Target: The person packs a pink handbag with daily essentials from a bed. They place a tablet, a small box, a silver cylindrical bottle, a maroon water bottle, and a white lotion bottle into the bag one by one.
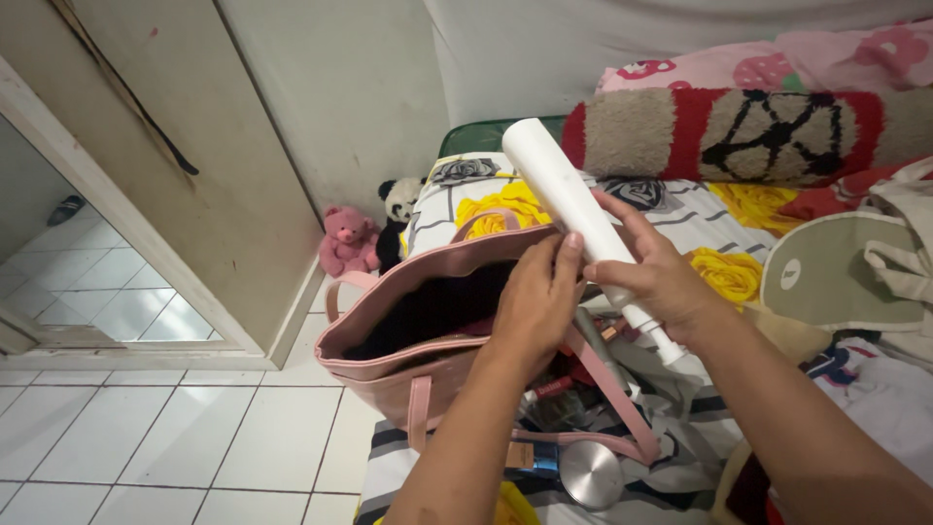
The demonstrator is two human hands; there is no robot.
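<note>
- The right hand (653,277) grips a long white tube (573,209), which tilts up and away toward the wall, its narrow end pointing down past the wrist.
- The left hand (536,301) touches the same tube from the other side, fingers resting at the rim of a pink handbag (428,331).
- The handbag stands open on the edge of a bed, something dark inside it.
- Small cosmetics and a round silver lid (590,474) lie on the flowered bedsheet (505,204) below the hands.
- A pink teddy bear (348,240) and a panda toy (398,209) sit on the white tiled floor (175,437) by the wall.
- A rolled red and beige blanket (748,134) lies across the bed.
</note>
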